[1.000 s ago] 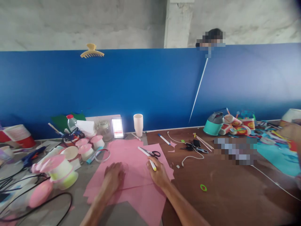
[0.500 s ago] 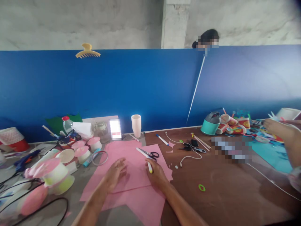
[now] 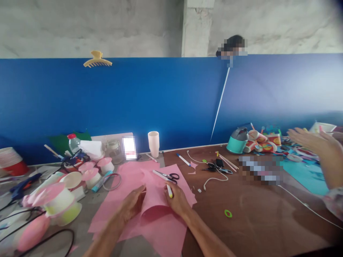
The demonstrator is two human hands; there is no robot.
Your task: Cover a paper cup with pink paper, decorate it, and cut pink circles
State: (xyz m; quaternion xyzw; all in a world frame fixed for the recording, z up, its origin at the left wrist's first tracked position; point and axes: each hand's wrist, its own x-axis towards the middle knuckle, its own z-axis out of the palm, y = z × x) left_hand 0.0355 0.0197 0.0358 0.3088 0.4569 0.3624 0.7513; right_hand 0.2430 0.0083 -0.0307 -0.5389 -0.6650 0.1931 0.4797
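A sheet of pink paper [image 3: 155,194] bows upward between my hands, its near edge curled off the sheets beneath. My left hand [image 3: 135,200] is closed at the sheet's left edge, the fingertips partly behind it. In my right hand [image 3: 178,203] is a white marker [image 3: 169,191] with a yellow end, and that hand also rests against the paper's right side. Just beyond it, scissors [image 3: 173,177] with black handles lie on the pink paper.
A white cup stack [image 3: 153,142] stands by the blue partition [image 3: 160,96]. Pink-and-white cup pieces [image 3: 55,200] and cables crowd the left. A blue-capped marker [image 3: 183,159], white cord [image 3: 215,178] and green ring [image 3: 228,213] lie right. A co-worker's hands [image 3: 313,141] are at far right.
My left hand has closed in on the pink sheet, and the paper has gone from flat to arched. The marker stays in my right hand. The co-worker's hand has moved left and opened out.
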